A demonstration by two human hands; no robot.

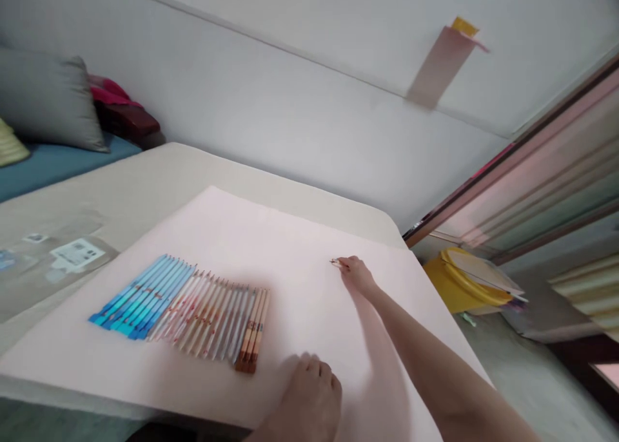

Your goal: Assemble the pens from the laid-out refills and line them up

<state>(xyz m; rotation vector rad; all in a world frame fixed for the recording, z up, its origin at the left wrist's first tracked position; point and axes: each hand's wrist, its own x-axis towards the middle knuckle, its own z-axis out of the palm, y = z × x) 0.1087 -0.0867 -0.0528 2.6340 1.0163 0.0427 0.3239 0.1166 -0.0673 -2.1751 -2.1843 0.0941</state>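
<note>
On a pale pink board (300, 255), my right hand (358, 273) reaches out with its fingers pinched. A small light thing with dark tips, seemingly a pen (334, 262), pokes out past the fingertips; the rest of it is hidden. My left hand (314, 390) rests near the board's front edge, fingers curled, and whatever might be under them cannot be seen. To its left lies a slanted row of slim pens, points away from me: blue pens (145, 297), clear-barrelled pens with red and brown marks (203, 316), and brown pens (254, 329) nearest my left hand.
Left of the board are taped plastic packaging with a white label (77, 253) and a grey cushion (53, 100). A white wall (271, 87) runs behind. On the floor at right stands a yellow tub (459, 281).
</note>
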